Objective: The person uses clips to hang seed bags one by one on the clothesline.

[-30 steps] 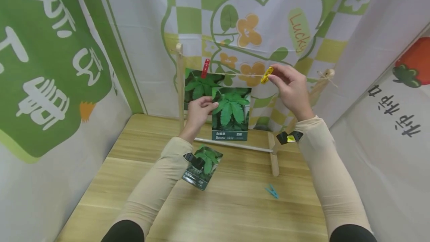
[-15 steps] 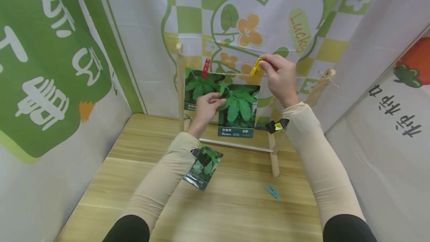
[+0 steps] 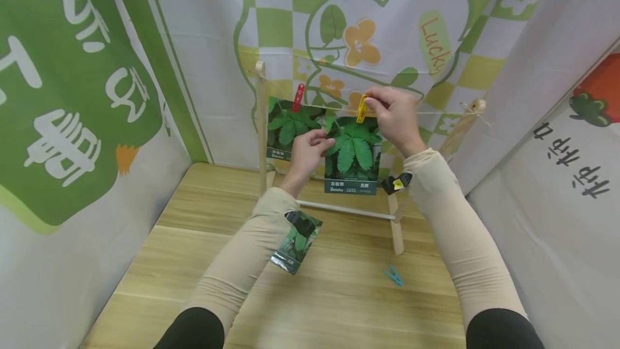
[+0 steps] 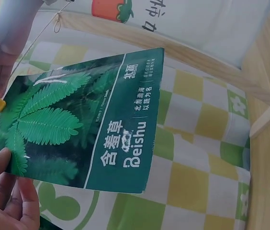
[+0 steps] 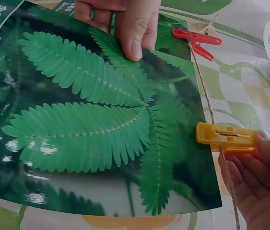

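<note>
My left hand (image 3: pixel 309 156) pinches the left edge of a green seed packet (image 3: pixel 352 158) with a leaf picture, thumb on its front. The packet hangs upright just under a twine line (image 3: pixel 433 113). My right hand (image 3: pixel 398 117) pinches a yellow clothespin (image 3: pixel 361 109) from above. In the right wrist view, the front of the yellow clothespin (image 5: pixel 228 136) overlaps the packet's top edge, with the twine crossing it. To the left, a red clothespin (image 3: pixel 297 98) holds a matching packet (image 3: pixel 282 131) on the line; my left hand partly covers that packet.
The twine runs between posts of a wooden rack (image 3: pixel 260 123) with a white lower bar (image 3: pixel 346 209). On the wooden table (image 3: pixel 339 306) lie another packet (image 3: pixel 294 249), partly behind my left wrist, and a blue clothespin (image 3: pixel 394 275). A patterned curtain (image 3: pixel 273 26) stands behind.
My left hand has moved the packet right and slightly up toward the line. My right hand has brought the yellow clothespin left, then down onto the packet's top edge.
</note>
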{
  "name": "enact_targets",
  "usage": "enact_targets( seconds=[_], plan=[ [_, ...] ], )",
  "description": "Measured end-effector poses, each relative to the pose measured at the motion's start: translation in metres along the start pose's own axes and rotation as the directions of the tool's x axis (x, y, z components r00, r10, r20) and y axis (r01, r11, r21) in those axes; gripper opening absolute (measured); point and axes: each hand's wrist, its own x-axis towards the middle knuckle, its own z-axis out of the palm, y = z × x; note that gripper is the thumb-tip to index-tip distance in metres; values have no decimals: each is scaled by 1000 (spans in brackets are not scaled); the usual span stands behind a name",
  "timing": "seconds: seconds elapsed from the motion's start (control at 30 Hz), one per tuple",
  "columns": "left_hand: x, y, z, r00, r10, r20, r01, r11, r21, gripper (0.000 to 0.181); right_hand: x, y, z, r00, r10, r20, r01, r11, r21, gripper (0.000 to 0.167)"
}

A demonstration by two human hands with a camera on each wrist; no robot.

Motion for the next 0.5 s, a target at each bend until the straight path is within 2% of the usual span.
enact_targets(
  seconds=[0.23,0.4,0.5],
  plan=[
    [-1,0,0,1000,9,2,-9,1000,15,41,-2,-1,-3,986,70,151,-65,997,-35,27],
    [-2,-3,-1,999,33,-1,-33,999,14,36,-5,1,-4,980,111,164,-116,993,18,32],
    [-3,-6,-2,998,66,-7,-66,998,6,32,-8,3,-2,979,131,157,-141,988,55,33]
  ],
)
